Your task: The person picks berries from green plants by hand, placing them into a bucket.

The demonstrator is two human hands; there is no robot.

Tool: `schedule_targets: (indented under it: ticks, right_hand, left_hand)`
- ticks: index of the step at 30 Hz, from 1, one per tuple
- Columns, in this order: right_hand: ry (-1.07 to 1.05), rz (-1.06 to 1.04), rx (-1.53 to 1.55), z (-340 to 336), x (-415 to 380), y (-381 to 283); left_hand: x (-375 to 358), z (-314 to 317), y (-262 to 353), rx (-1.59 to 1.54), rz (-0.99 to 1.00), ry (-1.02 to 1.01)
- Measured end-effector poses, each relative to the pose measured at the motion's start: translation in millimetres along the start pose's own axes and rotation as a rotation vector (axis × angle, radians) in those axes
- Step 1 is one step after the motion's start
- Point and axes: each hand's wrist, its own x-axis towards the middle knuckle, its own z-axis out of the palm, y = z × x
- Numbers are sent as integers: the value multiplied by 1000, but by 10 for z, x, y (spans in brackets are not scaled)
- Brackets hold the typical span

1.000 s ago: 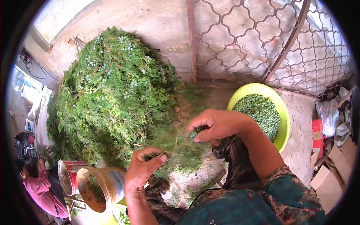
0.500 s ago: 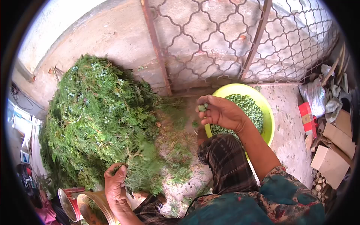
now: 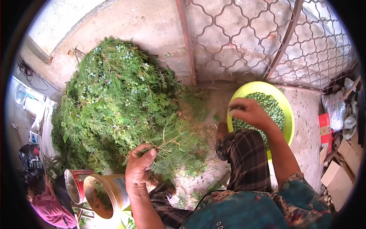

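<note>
My left hand pinches the woody stem of a green conifer sprig between thumb and fingertips. Its feathery foliage spreads to the right, in front of a large heap of similar branches dotted with pale blue-green berries. Over the left part of a yellow-green basin is my right hand, back upward and fingers curled toward the thumb. Whatever its fingers hold, if anything, is hidden. Many small green berries lie in the basin, beside my right knee.
Two tipped buckets, one red-rimmed and one yellowish, lie at lower left near a person in pink. A metal lattice leans along the wall. Cardboard and a red box are at right.
The view has swung left. My right hand has turned palm-down over the basin, and the berries seen in its fingers before no longer show. My left hand still pinches the sprig, now raised.
</note>
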Motion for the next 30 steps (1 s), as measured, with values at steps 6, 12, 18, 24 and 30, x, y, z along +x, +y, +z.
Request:
schedule_targets:
  ticks: [6,12,18,24,30]
  right_hand:
    - [-405,-318,164,646,329,-712]
    - [-221,-435,-107,887,484,-413]
    - [-90,104,281,637,470,-396]
    - [-585,228,696,894,250,-712]
    - [-759,207,600,975,332,-828]
  left_hand:
    - [-18,5,15,45,-1,-8]
    - [-80,80,59,159,-13,72]
    - [-103,-163,151,70,-26,129]
    - [-101,-91,117,-37,11,143]
    - [-96,-79,116,64,19,75]
